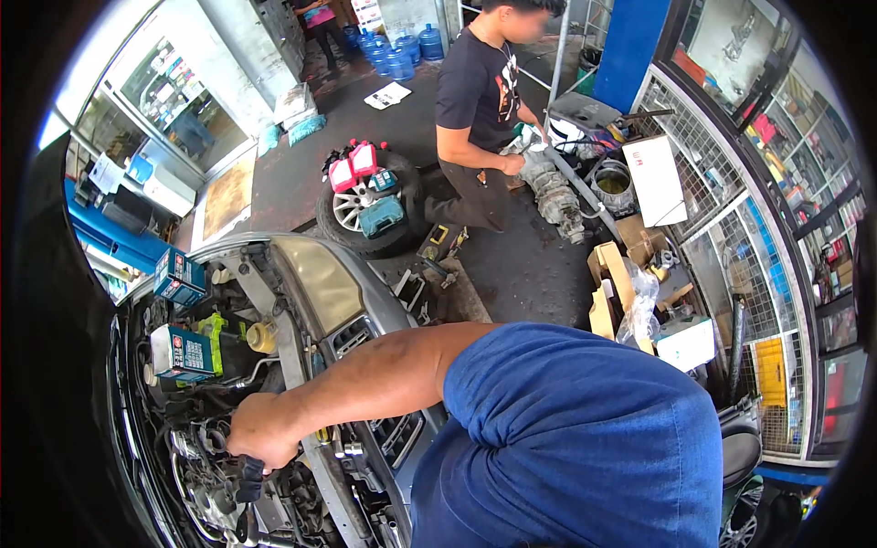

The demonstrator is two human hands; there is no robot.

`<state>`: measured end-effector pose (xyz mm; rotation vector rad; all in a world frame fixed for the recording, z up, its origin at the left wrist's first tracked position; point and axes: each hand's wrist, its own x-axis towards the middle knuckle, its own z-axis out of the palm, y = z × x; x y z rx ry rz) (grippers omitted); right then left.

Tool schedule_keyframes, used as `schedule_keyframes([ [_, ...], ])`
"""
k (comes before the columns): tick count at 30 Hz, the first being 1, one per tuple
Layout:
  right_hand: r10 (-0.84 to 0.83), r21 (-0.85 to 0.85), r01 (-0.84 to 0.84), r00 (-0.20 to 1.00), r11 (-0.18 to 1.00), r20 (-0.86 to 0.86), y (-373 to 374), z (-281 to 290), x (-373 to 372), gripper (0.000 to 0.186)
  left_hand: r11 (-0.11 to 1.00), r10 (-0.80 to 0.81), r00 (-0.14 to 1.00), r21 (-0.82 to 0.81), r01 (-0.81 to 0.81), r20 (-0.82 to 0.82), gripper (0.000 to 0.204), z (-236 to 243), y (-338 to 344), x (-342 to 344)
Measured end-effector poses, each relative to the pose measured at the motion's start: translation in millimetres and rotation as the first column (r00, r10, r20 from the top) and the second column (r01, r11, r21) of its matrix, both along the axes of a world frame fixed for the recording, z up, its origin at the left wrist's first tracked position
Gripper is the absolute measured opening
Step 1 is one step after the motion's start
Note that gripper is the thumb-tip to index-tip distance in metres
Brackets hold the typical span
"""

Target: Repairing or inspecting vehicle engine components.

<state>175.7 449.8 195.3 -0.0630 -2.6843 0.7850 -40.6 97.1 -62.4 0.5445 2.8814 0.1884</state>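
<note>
Gripping, apparently, a black handle [249,484]: right hand [263,427] over engine [206,498] (left, can't tell).

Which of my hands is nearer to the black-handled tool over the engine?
Your right. The right hand is closed around the black-handled tool; the left hand is out of view, so its place relative to the tool can't be told.

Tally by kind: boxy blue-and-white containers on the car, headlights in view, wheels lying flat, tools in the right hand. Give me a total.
Boxy blue-and-white containers: 2
Headlight: 1
Wheel lying flat: 1
Black-handled tool in the right hand: 1
Total: 5
</note>
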Motion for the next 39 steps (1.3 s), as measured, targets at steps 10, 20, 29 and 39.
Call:
schedule_keyframes([
  [10,-0.03,-0.054,0.033,0.998,0.998,0.053,-7.2,-19.5,55.2,0.029,0.994,-0.091,0.995,-0.054,0.093,0.038,0.054,6.1,12.4,-4.0],
  [20,-0.159,-0.072,0.163,0.986,0.984,0.057,-5.2,-35.6,82.9,0.03,0.98,-0.166,0.984,-0.103,0.171,0.061,0.055,13.4,22.0,-10.4],
  [29,-0.204,-0.128,0.211,0.977,0.969,0.061,-6.9,-34.1,102.6,0.031,0.964,-0.213,0.974,-0.144,0.223,0.082,0.056,23.5,16.8,-17.3],
  [39,-0.25,-0.201,0.272,0.96,0.941,0.129,-14.1,-42.7,114.6,0.033,0.984,-0.129,0.984,-0.107,0.142,0.123,0.057,24.5,-29.4,-18.6],
])
